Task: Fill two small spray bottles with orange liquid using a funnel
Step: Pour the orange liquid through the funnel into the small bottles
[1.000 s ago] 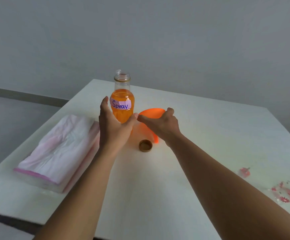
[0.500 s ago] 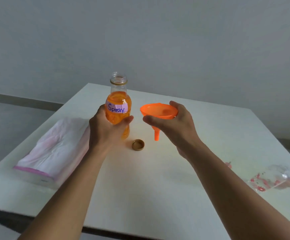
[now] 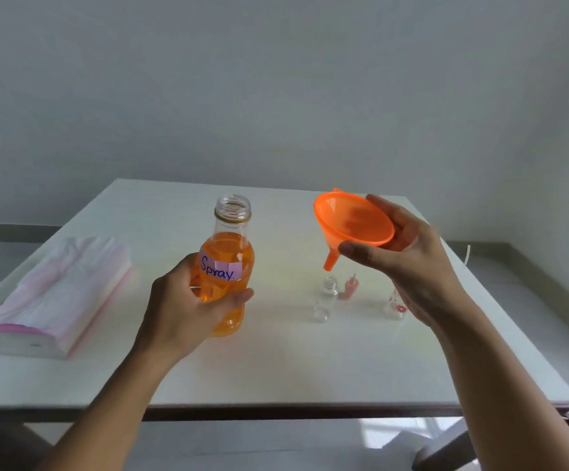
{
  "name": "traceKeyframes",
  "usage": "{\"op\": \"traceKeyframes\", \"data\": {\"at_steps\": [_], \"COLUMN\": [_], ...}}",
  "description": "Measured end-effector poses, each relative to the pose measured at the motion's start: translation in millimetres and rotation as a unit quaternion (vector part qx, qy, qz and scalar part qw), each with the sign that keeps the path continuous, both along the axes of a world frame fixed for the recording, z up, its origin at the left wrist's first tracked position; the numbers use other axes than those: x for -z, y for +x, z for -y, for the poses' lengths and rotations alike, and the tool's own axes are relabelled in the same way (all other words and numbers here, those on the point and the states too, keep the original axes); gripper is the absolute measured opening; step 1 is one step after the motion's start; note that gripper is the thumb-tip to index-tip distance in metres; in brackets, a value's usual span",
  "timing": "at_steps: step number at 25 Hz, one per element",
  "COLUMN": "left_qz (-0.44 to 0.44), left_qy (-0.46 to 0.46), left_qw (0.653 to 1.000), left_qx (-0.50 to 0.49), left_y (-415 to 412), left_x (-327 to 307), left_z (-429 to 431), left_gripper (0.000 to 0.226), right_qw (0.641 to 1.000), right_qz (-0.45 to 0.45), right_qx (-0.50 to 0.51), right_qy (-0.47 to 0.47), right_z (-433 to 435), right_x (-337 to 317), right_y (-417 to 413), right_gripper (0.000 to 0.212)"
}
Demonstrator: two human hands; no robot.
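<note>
Above a white tabletop (image 3: 276,365), a person's two hands are holding the pouring gear. The left hand (image 3: 184,314) is curling its fingers and thumb around the lower body of a clear, uncapped plastic bottle of orange liquid (image 3: 230,246) with a handwritten "Spray" label, and is holding it upright. The right hand (image 3: 412,263) is gripping a bright orange plastic funnel (image 3: 354,222) by its bowl, thumb in front and fingers behind, with the spout tilting down towards the left hand.

Just below that spout, a small clear open-necked spray bottle (image 3: 330,287) is standing on the tabletop, with a pink spray-pump piece (image 3: 351,287) just beside it. A second small bottle with red flower print (image 3: 395,304) is sitting partly hidden behind the right hand. Well beyond the left hand's outer side, a plastic bag of folded white material (image 3: 55,294) is lying flat.

The person appears to be bringing the funnel to the first small bottle, and neither bottle looks filled. The next move probably calls for seating the spout squarely in that narrow neck, steadying the light bottle against tipping, and then tilting the big bottle slowly.
</note>
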State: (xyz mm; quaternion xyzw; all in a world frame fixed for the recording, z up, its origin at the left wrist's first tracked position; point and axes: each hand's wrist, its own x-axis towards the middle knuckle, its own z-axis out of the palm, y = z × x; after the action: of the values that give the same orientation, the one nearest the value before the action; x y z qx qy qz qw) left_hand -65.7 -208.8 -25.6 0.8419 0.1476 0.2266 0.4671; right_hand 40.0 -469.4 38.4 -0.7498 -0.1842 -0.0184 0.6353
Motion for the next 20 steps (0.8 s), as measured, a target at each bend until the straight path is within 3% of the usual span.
{"op": "traceKeyframes", "data": {"at_steps": [12,20], "left_qz": [0.012,0.01], "left_qy": [0.004,0.012], "left_qw": [1.0,1.0], "left_qx": [0.002,0.003], "left_y": [26.3,19.7], "left_x": [11.0,9.0], "left_z": [31.3,26.8], "left_gripper": [0.062,0.063], "right_qw": [0.999,0.991], "right_qz": [-0.005,-0.006], "right_qx": [-0.018,-0.035], "right_qy": [-0.044,-0.128], "right_z": [10.5,10.5], "right_x": [19.8,28.5], "right_y": [12.6,11.4], "right_gripper": [0.108,0.123]}}
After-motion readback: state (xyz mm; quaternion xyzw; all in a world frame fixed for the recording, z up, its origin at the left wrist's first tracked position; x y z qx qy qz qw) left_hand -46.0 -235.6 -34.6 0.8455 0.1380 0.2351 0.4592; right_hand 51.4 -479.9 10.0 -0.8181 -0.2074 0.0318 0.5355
